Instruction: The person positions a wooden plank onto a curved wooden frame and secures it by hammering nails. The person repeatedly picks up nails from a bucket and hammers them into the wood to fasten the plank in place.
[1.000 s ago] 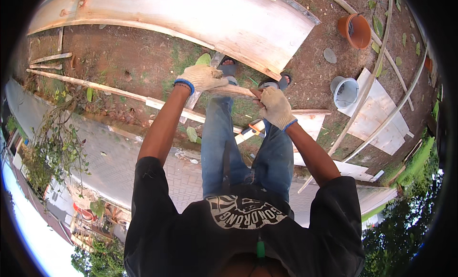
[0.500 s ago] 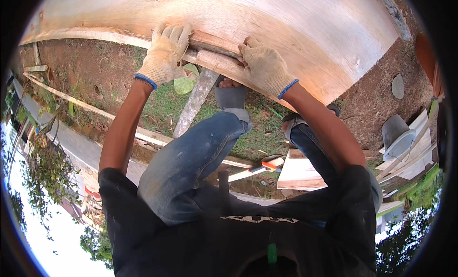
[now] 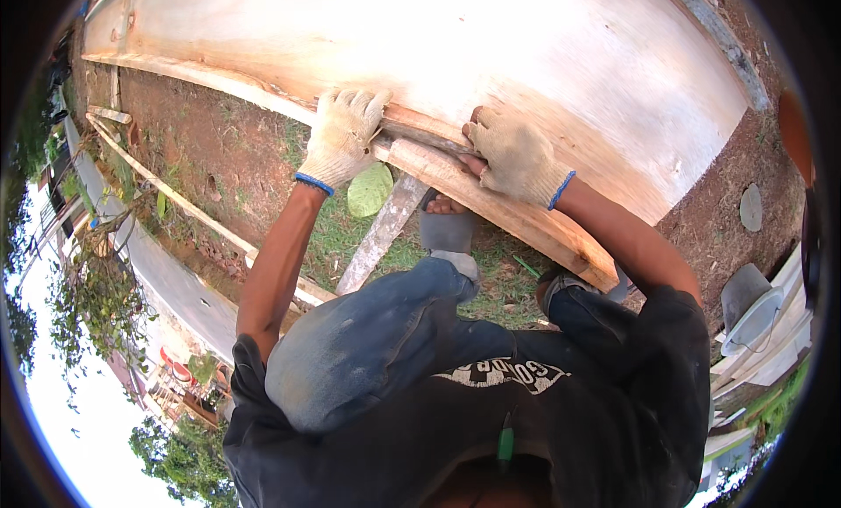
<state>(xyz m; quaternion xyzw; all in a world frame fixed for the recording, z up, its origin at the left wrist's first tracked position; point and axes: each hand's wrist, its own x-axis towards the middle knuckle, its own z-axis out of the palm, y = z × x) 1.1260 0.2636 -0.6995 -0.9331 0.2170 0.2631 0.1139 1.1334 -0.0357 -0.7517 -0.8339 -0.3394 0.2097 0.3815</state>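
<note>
"What is largest around the hands?"

"A pale plywood panel (image 3: 578,61), spreading beyond the grip and out to both sides."

"And next in size?"

"An edge board (image 3: 547,223), on the body side of the grip. It starts just beside the left hand (image 3: 340,138) and slants past the right hand (image 3: 519,155) toward the body."

"Where is the held piece?"

"A short wooden strip (image 3: 425,128) lies between the hands, along the panel's near margin, its long axis roughly parallel to that board. Neither hand is clearly nearer; each has an end."

"How are they gripping?"

"Both grasp the strip: left fingers folded over it, right fingers curled around it. Its underside is hidden."
</note>
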